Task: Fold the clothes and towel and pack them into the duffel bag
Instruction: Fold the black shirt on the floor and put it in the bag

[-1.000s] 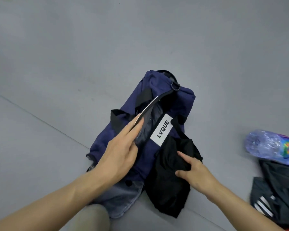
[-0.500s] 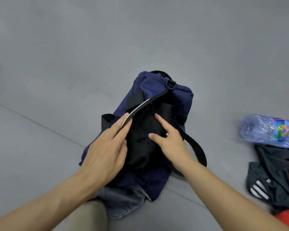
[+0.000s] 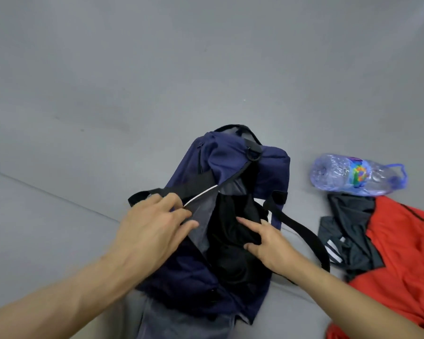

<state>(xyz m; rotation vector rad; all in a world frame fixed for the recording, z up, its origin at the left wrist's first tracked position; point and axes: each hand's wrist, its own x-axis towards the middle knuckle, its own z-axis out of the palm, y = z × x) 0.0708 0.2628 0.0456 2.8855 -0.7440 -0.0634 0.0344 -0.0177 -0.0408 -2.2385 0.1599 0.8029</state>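
Grey floor (image 3: 132, 69) w/ duffel bag (image 3: 230, 155)

A clear plastic bottle (image 3: 345, 174) is laid sideways on the grey floor (image 3: 108, 69). A colourful label (image 3: 359, 172) is wrapped round it.

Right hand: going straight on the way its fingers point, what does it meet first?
The black garment in the open bag; the right hand looks to be touching it, though depth is unclear.

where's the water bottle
In the head view the water bottle lies on its side on the floor at right, beside the duffel bag and beyond the dark garment and red shirt.
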